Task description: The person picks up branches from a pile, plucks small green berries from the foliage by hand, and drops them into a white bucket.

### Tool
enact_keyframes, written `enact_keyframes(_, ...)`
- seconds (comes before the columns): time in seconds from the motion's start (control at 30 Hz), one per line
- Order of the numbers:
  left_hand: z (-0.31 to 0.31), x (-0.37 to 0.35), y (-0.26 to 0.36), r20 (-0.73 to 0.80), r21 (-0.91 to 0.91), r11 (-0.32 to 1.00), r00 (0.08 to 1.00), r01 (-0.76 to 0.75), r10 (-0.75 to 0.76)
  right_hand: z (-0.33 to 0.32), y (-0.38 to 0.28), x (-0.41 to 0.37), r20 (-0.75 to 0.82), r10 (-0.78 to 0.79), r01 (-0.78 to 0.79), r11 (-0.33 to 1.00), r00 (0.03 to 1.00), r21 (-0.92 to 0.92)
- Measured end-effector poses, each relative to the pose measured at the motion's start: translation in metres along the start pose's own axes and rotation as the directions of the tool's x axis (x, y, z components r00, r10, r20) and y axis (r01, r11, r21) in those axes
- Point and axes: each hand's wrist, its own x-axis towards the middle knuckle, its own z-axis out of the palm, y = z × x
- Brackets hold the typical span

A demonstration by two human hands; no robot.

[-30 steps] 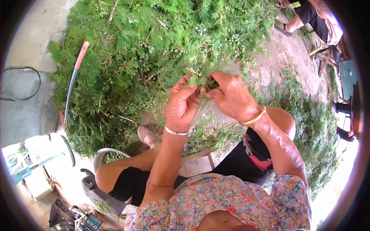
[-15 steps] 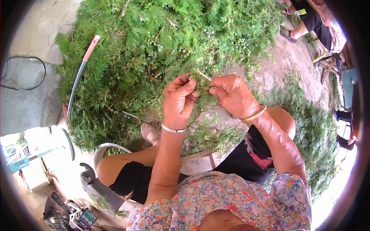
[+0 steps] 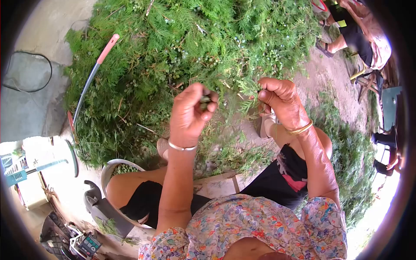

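Observation:
My left hand (image 3: 187,113) is curled around a few small green seed cones (image 3: 205,102), somewhat smeared by motion. To its right, apart from it, my right hand (image 3: 284,99) pinches a leafy green evergreen sprig (image 3: 248,96) between thumb and fingers. Both hands are raised above my lap, in front of a large heap of cut evergreen branches (image 3: 143,78) that bears many similar cones. Beside my left knee stands a pale bucket (image 3: 105,174) with green cones in it, partly hidden by my leg.
A long curved tool with a pink handle (image 3: 106,50) leans on the heap's left side. A grey plastic object (image 3: 110,214) lies by the bucket. Another person's leg (image 3: 336,43) shows at upper right, near a folding stool (image 3: 366,82). More branches (image 3: 342,143) lie at right.
My hands have moved apart, the left one leftward with cones in its fingers and the right one rightward with the sprig. The pale stem seen earlier at my right fingertips no longer shows there.

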Motion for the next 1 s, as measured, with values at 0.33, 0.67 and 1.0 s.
enact_keyframes(0.33, 0.005, 0.000, -0.022, 0.618, 0.778, -0.305, 0.756, -0.548, 0.217, -0.002, -0.010, -0.004, 0.157, 0.079, -0.070, 0.995, 0.984, -0.065)
enact_keyframes(0.67, 0.024, -0.001, -0.042, -0.022, 0.600, 0.773, 0.962, -0.206, 0.273, 0.002, 0.005, -0.002, 0.226, -0.009, 0.014, 1.000, 0.974, -0.019)
enact_keyframes(1.0, 0.026, 0.006, -0.022, -0.107, 0.947, 0.318, 0.892, -0.044, 0.440, 0.008, 0.016, 0.002, 0.064, -0.129, 0.136, 0.982, 0.990, -0.130)
